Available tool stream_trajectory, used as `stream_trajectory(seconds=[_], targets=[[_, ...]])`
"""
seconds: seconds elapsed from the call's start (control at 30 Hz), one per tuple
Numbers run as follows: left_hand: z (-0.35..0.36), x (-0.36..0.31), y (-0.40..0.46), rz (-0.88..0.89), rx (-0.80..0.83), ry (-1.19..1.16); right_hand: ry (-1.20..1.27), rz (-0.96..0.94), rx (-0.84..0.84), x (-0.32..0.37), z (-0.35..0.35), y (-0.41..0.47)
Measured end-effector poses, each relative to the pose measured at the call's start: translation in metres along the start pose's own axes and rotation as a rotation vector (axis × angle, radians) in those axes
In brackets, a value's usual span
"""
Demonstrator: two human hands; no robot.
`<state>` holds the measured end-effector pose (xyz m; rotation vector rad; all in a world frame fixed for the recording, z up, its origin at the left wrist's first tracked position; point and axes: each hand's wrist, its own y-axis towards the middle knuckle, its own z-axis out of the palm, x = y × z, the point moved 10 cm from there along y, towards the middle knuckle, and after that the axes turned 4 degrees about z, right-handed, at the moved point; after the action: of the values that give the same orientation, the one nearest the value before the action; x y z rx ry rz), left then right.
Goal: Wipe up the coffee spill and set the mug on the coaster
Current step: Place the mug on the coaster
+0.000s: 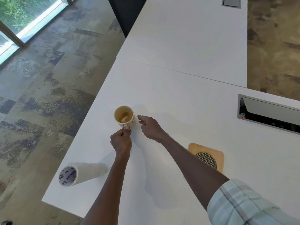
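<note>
A cream mug (124, 116) with a little brown coffee in it stands upright on the white table (178, 98), near the left edge. My left hand (121, 140) pinches the mug's handle from the near side. My right hand (150, 126) hovers just right of the mug, fingers apart, holding nothing. A square wooden coaster (218, 157) with a round mesh centre lies to the right, partly hidden by my right forearm. I see no coffee spill on the table.
A paper towel roll (81, 173) lies on its side at the table's near left corner. A metal cable hatch (269, 113) is set into the table at the right. The table's left edge drops to carpeted floor.
</note>
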<state>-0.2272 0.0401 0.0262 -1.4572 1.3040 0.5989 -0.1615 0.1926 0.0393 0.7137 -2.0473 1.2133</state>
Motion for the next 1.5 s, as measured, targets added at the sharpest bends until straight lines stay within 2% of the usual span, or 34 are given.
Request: stream_trajectory(seconds=[0.43,0.67,0.97,1.17,1.5], targets=[[0.03,-0.01,-0.056,0.066,0.195,-0.048,0.121,-0.035,-0.07,-0.025,-0.055,-0.034],[0.072,-0.017,-0.119,0.144,0.335,0.032,0.212,-0.079,-0.127,-0.068,-0.1,-0.084],[0.122,-0.008,-0.192,0.194,0.494,0.084,0.3,-0.017,-0.223,-0.144,-0.143,-0.148],[0.145,-0.001,-0.231,0.242,0.549,0.131,0.34,0.01,-0.25,-0.178,-0.157,-0.183],[0.161,0.025,-0.262,0.226,0.556,0.17,0.405,0.052,-0.242,-0.213,-0.161,-0.214]])
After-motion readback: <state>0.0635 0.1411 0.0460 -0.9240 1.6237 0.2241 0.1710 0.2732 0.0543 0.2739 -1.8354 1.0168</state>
